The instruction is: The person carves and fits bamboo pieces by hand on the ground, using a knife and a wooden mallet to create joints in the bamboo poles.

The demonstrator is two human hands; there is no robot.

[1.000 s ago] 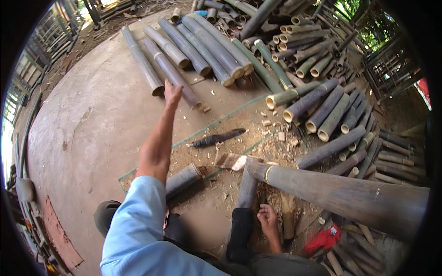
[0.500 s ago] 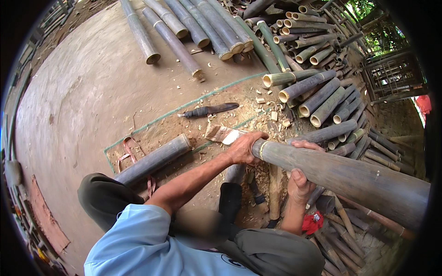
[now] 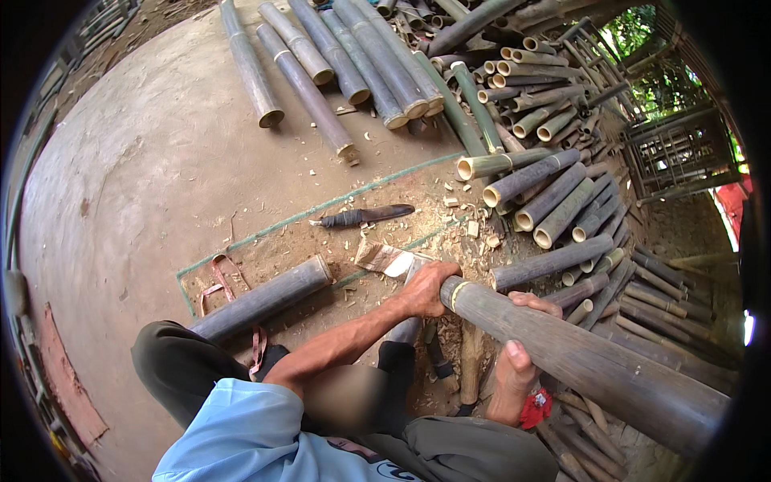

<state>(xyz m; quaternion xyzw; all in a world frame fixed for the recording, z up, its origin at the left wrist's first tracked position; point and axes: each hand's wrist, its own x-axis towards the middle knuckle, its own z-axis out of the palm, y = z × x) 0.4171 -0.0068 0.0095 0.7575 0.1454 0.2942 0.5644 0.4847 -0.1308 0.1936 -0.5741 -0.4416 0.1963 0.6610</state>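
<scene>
A thick grey-brown bamboo pole point(image 3: 586, 353) slants from the middle of the view to the lower right. My left hand point(image 3: 434, 287) closes over its near end, beside a pale ring at the joint. Farther along, my right hand point(image 3: 518, 371) grips the pole from below, thumb on the near side and fingers showing past the far side. Just beyond my left hand lies a flat piece with a whitish face point(image 3: 384, 259), partly hidden by that hand. A knife with a dark wrapped handle point(image 3: 365, 215) rests on the ground among wood chips.
A cut bamboo section point(image 3: 265, 299) lies by my left knee. Several long bamboo poles point(image 3: 321, 60) lie at the far side. Stacked bamboo tubes point(image 3: 554, 201) fill the right. Between my legs stands a wooden post point(image 3: 471, 361); a red item point(image 3: 535, 408) is near my right wrist.
The far end of the bamboo pole has dipped lower in the view, with both hands still on it. The ground and stacks sit slightly lower in the view as well.
</scene>
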